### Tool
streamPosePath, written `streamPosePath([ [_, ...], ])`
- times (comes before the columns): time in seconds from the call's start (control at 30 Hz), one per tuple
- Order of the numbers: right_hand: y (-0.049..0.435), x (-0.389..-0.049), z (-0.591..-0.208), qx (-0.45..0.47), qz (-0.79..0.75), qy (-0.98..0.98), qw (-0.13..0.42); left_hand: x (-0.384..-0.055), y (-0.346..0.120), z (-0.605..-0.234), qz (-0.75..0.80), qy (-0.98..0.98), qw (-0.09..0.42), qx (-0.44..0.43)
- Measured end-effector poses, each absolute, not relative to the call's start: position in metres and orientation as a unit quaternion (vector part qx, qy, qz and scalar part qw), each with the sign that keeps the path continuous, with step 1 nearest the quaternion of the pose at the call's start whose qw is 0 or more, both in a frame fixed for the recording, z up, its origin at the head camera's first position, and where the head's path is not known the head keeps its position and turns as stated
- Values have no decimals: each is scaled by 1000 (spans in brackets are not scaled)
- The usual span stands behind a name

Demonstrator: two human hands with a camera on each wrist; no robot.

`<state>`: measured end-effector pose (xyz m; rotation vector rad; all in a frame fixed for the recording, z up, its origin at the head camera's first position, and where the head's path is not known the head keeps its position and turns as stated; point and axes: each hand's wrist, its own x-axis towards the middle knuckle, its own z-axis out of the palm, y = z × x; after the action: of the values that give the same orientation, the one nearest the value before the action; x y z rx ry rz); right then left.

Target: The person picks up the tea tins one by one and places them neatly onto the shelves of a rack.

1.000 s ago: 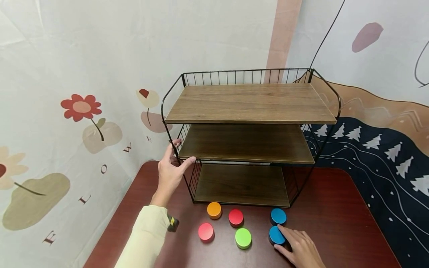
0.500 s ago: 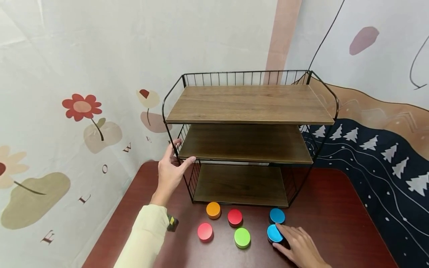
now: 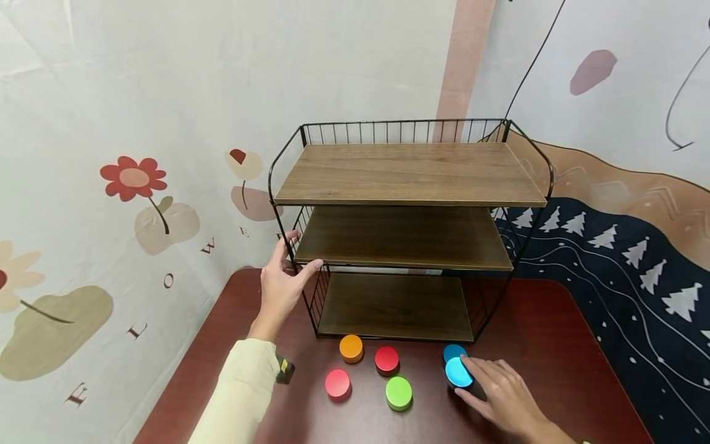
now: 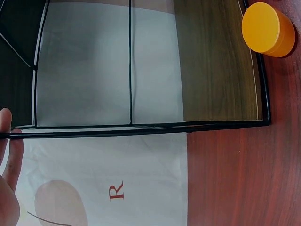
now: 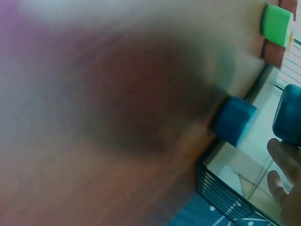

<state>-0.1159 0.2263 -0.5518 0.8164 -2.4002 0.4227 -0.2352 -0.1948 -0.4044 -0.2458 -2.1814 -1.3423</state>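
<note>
A three-board shelf rack point(image 3: 410, 176) with a black wire frame stands on the table. My left hand point(image 3: 280, 293) grips its left front post beside the middle board, thumb at that board's front corner. With thumb and fingers, my right hand point(image 3: 501, 391) pinches a short blue cylinder point(image 3: 458, 372). In the right wrist view the held cylinder point(image 5: 289, 115) is raised off the tabletop. Partly hidden behind it in the head view, a second blue cylinder point(image 3: 453, 351) sits at the rack's front right.
Left of the right hand stand an orange cylinder point(image 3: 351, 348), a red cylinder point(image 3: 386, 359), a pinkish-red cylinder point(image 3: 338, 384) and a green cylinder point(image 3: 399, 393). The dark red table point(image 3: 532, 327) backs onto a patterned cloth point(image 3: 194, 92).
My right hand has lifted the nearer blue cylinder off the table, and it now overlaps the other blue one in the head view. The left hand keeps its grip on the post.
</note>
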Motion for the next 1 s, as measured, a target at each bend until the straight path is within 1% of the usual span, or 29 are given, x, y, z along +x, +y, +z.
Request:
streamPosePath([
  [0.13,229,-120,-540,323,159,-882,303,-235,-195,-404,-500,-816,278,-88],
  [0.43,230,-122,-515,336,144,-876,314,-234,-197,-406,-497,-818,277,-86],
  [0.7,225,-126,-498,362,162,-832,389,-232,-199,-406,-497,-819,275,-83],
  [1.0,226,-128,-476,378,153,-824,393,-234,-197,-404,-490,-822,274,-91],
])
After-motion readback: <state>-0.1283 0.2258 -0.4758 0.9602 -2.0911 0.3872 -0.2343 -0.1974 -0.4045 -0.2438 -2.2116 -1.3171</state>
